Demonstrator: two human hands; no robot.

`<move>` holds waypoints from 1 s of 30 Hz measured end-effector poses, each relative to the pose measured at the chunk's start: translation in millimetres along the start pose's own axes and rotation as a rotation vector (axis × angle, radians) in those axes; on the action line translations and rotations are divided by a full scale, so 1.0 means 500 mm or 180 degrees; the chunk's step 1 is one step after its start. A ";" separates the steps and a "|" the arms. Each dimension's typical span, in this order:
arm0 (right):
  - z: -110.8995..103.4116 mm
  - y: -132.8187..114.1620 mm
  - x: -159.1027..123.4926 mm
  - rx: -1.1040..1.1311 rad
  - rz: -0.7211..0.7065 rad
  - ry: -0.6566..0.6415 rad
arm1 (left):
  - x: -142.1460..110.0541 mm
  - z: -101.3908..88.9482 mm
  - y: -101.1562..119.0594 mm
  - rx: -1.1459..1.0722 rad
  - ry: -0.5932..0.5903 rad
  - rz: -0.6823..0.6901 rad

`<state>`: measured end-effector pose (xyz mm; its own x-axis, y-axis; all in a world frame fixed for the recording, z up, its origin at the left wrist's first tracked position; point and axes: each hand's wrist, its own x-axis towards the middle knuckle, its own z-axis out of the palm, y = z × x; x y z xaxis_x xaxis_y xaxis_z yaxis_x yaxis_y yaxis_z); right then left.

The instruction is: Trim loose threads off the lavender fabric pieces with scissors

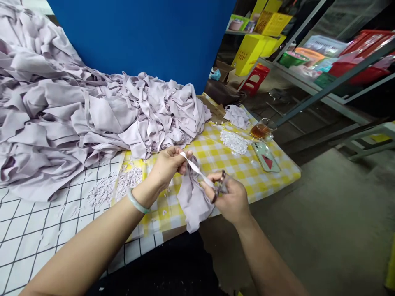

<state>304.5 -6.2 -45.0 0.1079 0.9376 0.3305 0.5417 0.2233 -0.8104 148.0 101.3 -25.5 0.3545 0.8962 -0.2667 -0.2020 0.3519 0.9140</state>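
Note:
My left hand (169,164), with a pale bracelet (138,201) on the wrist, pinches the end of a narrow whitish fabric strap (195,166). The strap runs taut to my right hand (233,199), whose thumb and fingers are closed around small dark-handled scissors (221,187). Fingers of that hand also touch the strap's lower end. The scissor blades are blurred and mostly hidden. From the strap hangs a pale lilac fabric piece (194,199), drooping over the table's front edge. Left of my hands lie many small fabric snippets (115,187).
A large heap of lilac fabric pieces (101,107) covers the table's left and back, before a blue panel (142,37). On the yellow checked cloth (240,170) lie a pile of white bits (234,142), a phone (266,157), a glass of brown liquid (262,130) and a crumpled cloth (237,116).

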 end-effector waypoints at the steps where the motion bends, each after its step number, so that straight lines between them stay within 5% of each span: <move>1: 0.003 -0.012 -0.016 0.0085 -0.0147 -0.0197 | -0.001 -0.003 0.003 -0.0340 -0.0078 -0.0249; 5: 0.029 -0.029 -0.061 0.0833 -0.0330 -0.1425 | -0.016 -0.019 0.015 -0.1090 -0.0421 -0.0858; 7: 0.043 -0.012 -0.056 0.1326 -0.0072 -0.1072 | -0.033 -0.027 0.020 -0.1116 -0.0649 -0.0929; 10: 0.057 0.027 -0.016 0.1618 0.0096 0.0109 | -0.067 -0.033 0.024 -0.0952 -0.1078 -0.0871; 15: 0.056 0.060 0.060 0.1368 0.0340 -0.0334 | -0.112 -0.047 0.015 -0.0760 -0.1229 -0.0791; 18: 0.033 0.051 0.085 0.1147 0.0352 -0.0016 | -0.121 -0.067 0.002 -0.0658 -0.0988 -0.0913; 21: 0.010 0.030 0.100 0.0723 -0.0005 0.0433 | -0.121 -0.072 -0.010 -0.0830 -0.1228 -0.1163; 25: 0.005 0.009 0.104 0.0870 -0.0618 0.0522 | -0.118 -0.041 -0.012 -0.1192 -0.1868 -0.1405; 30: 0.003 0.005 0.087 0.0762 -0.0666 0.0626 | -0.128 -0.007 -0.013 -0.0996 -0.1574 -0.1004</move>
<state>309.2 35.7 -33.5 0.1861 0.8013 0.5686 0.3612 0.4824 -0.7980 123.5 42.8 -15.5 0.8021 0.5340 -0.2672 -0.2489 0.7057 0.6633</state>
